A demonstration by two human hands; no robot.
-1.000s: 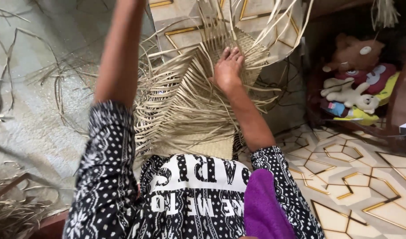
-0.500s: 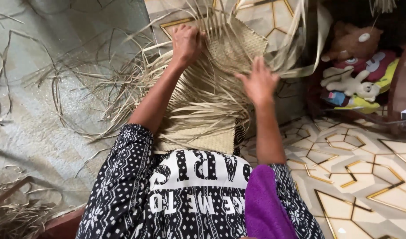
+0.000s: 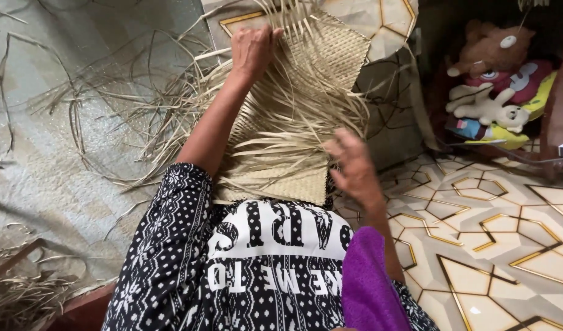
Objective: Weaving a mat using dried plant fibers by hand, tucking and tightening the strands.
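While the mat lies half-woven on the floor ahead of the person's knees, the left hand rests at the mat's far left edge, fingers curled over a few strands there and pressing them down. The right hand hangs just above the mat's near right corner, fingers loosely spread and holding nothing (it is blurred, so a thin strip between the fingers cannot be ruled out). Loose strips fan out from the middle of the mat, and more straw trails over the floor left of it. Right of the mat, well apart, soft toys sit in a dark corner.

The mat looks light, thin and springy: the woven part should hold flat, but the free ends seem dry and likely to crease or split if bent sharply. Single strips are best pinched near where they leave the weave; the mat itself by its finished edge.
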